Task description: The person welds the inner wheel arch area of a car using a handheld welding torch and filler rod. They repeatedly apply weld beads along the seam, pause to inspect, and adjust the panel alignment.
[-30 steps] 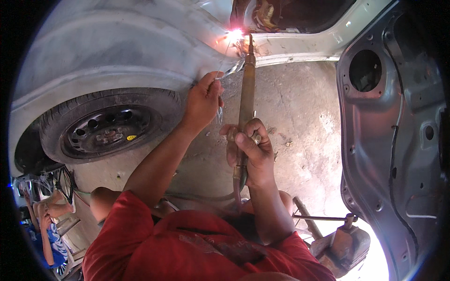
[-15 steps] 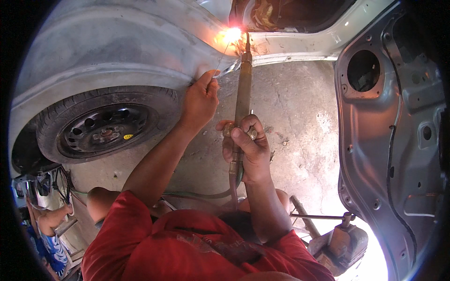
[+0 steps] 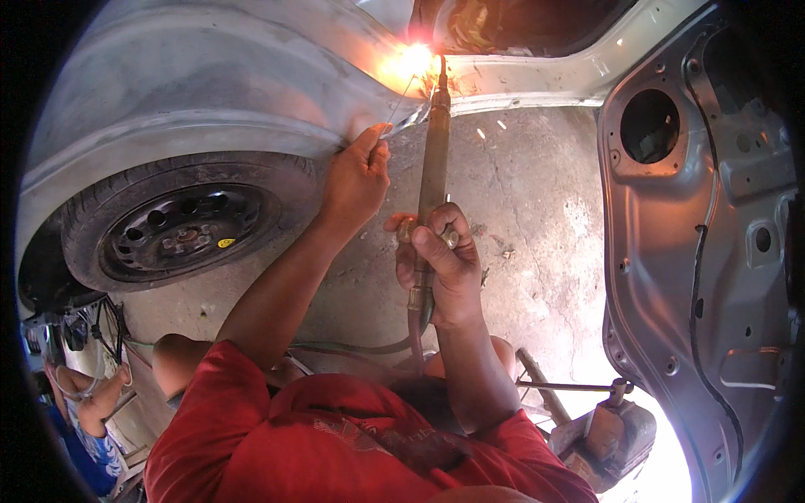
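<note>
My right hand [image 3: 453, 272] is closed around the valve end of a gas welding torch [image 3: 433, 159], which points away from me. At its tip a bright flame [image 3: 417, 60] burns against the corner of the grey car body [image 3: 251, 88], beside the door sill [image 3: 520, 82]. My left hand [image 3: 356, 180], just left of the torch, pinches a thin filler rod [image 3: 400, 106]. The rod's far end runs into the glare, so its contact with the metal is hidden. Around the flame the panel glows orange.
A black steel wheel [image 3: 189, 235] stands under the fender at left. On the right is a bare car door panel [image 3: 662, 277]. Hoses [image 3: 360, 347] trail from the torch across the concrete floor [image 3: 537, 193]. A rusty metal object [image 3: 616, 436] sits lower right; another person's arm [image 3: 101, 407] shows lower left.
The orange glow at the torch tip has spread a little, and two small sparks now fly to its right. Both hands stay almost in place.
</note>
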`<control>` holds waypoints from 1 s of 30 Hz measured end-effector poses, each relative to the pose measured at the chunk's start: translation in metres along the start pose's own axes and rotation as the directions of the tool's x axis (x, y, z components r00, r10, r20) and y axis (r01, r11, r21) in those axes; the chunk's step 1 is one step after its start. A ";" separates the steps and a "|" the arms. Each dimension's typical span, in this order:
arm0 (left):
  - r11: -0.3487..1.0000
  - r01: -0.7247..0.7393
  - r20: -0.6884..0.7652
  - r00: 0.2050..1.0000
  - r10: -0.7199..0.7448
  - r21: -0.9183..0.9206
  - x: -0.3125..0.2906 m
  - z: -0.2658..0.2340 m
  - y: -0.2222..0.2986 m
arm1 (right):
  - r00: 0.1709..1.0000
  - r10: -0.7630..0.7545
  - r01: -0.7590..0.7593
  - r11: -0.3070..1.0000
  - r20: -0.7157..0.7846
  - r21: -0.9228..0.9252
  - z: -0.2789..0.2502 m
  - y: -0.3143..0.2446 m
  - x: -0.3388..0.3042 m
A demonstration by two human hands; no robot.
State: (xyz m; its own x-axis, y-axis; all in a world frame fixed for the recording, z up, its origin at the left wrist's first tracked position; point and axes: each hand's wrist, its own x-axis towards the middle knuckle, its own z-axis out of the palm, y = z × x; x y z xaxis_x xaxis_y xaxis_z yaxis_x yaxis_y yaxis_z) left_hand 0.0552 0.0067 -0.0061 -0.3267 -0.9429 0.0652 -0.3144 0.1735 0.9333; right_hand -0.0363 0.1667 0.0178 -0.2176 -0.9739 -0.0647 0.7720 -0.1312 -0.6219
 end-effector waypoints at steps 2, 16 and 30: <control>1.000 -0.010 -0.012 1.000 0.010 -0.011 0.000 0.001 -0.001 | 1.000 -0.011 0.011 1.000 -0.008 0.005 0.000 0.001 0.000; 0.998 -0.028 -0.073 0.997 0.033 0.064 0.004 0.009 0.004 | 1.000 -0.017 0.017 1.000 -0.016 0.004 0.001 -0.002 0.001; 0.996 -0.079 -0.093 0.992 0.083 0.043 0.004 0.011 -0.001 | 1.000 -0.014 0.014 1.000 0.007 0.022 0.001 0.000 0.001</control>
State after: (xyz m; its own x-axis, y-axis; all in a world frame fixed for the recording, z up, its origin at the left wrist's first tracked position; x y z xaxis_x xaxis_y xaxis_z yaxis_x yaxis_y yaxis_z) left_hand 0.0447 0.0052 -0.0109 -0.2676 -0.9476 0.1747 -0.3261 0.2597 0.9090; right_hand -0.0364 0.1659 0.0187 -0.2244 -0.9732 -0.0506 0.7819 -0.1488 -0.6054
